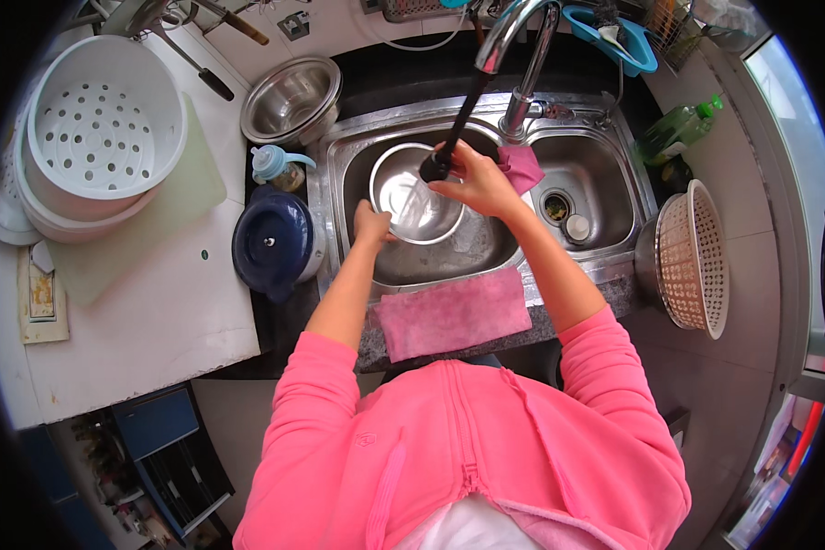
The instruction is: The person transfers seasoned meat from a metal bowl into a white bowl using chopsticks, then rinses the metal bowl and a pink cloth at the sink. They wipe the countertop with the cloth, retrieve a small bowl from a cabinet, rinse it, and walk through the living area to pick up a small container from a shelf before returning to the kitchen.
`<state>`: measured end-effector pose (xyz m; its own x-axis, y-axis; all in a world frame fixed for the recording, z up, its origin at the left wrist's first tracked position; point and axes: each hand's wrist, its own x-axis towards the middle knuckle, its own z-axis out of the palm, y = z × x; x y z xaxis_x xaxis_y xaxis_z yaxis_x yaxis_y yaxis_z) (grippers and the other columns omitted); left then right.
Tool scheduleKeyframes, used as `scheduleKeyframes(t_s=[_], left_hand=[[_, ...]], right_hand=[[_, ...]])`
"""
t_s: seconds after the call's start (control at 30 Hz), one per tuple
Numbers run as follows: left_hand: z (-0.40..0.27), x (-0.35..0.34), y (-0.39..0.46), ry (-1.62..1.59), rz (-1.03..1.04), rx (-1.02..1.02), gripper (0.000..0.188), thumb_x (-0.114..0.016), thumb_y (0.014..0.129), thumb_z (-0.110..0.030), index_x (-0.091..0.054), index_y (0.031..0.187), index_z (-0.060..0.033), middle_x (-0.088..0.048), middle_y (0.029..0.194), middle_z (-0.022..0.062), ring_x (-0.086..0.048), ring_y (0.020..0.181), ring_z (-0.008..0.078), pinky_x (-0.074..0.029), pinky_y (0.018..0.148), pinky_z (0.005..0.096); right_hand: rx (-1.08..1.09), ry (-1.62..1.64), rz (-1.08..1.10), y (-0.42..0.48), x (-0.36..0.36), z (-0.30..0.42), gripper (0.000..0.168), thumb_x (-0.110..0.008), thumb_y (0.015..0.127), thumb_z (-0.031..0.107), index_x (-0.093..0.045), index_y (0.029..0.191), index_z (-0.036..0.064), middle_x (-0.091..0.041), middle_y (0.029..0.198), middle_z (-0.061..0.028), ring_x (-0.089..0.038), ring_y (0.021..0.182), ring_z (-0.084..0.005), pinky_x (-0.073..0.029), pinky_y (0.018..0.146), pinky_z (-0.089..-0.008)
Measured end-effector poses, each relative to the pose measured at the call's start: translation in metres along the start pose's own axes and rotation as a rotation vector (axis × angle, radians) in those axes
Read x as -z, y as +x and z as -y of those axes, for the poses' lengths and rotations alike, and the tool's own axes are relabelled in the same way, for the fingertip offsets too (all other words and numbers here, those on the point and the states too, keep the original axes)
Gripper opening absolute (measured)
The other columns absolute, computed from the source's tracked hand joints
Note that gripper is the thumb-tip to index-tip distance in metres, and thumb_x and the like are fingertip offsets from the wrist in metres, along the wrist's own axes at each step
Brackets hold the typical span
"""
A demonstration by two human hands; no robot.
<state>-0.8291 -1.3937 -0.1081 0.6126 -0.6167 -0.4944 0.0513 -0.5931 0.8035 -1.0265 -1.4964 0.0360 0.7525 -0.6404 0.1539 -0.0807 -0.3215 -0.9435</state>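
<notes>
My left hand (371,223) grips the left rim of a stainless steel bowl (418,223) over the larger basin of a double sink (447,265). Above the bowl's far right rim, my right hand (478,180) holds the black spray head (436,167) of a flexible faucet hose. Water streams from it into the bowl. The chrome faucet (515,113) arches over the basin from behind. A pink cloth (520,168) hangs over the divider beside my right wrist. Another pink cloth (457,313) lies along the sink's front edge.
Left of the sink stand steel bowls (292,100), a baby bottle (275,165) and a blue-lidded pot (273,240). White perforated steamers (103,130) sit farther left. The small basin (595,172) holds a white cap (577,227). Rightward are a green soap bottle (677,130) and a colander (701,261).
</notes>
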Motion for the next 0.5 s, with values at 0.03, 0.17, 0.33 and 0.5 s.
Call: scheduleKeyframes(t_s=[0.03,0.17,0.33,0.5], left_hand=[[0.001,-0.008,-0.004,-0.092,0.039,0.053,0.03,-0.054,0.071,0.004,-0.048,0.101,0.0022,-0.057,0.098,0.0169,-0.064,0.077,0.0296,-0.057,0.048,0.0403],[0.013,-0.018,-0.007,-0.185,0.149,0.201,0.038,-0.054,0.074,0.004,-0.044,0.11,0.0023,-0.057,0.099,0.0157,-0.063,0.08,0.0287,-0.058,0.05,0.0395],[0.016,-0.002,0.002,-0.044,0.037,0.103,0.026,-0.056,0.075,0.001,-0.048,0.1,0.0016,-0.058,0.096,0.015,-0.064,0.076,0.0278,-0.058,0.049,0.0346],[0.01,-0.001,0.011,0.083,-0.051,0.033,0.019,-0.06,0.072,-0.002,-0.045,0.085,-0.001,-0.059,0.085,0.0157,-0.065,0.063,0.0263,-0.057,0.046,0.0348]], right_hand=[[0.023,0.026,-0.04,0.007,-0.006,-0.006,0.048,-0.072,0.074,0.006,-0.047,0.115,0.0,-0.06,0.103,-0.0091,-0.058,0.101,-0.0165,-0.045,0.09,-0.0289],[0.131,-0.169,-0.213,0.038,-0.01,-0.027,0.04,-0.069,0.074,0.005,-0.049,0.109,0.001,-0.062,0.095,-0.0136,-0.063,0.09,-0.022,-0.048,0.08,-0.0319],[0.128,-0.496,-0.161,0.023,0.026,-0.01,0.036,-0.067,0.073,0.011,-0.049,0.104,0.005,-0.061,0.087,-0.0158,-0.059,0.083,-0.0345,-0.046,0.069,-0.0385],[0.051,-0.359,-0.016,0.0,0.028,-0.004,0.038,-0.067,0.072,0.013,-0.048,0.104,0.005,-0.06,0.084,-0.0149,-0.058,0.08,-0.0357,-0.045,0.065,-0.0398]])
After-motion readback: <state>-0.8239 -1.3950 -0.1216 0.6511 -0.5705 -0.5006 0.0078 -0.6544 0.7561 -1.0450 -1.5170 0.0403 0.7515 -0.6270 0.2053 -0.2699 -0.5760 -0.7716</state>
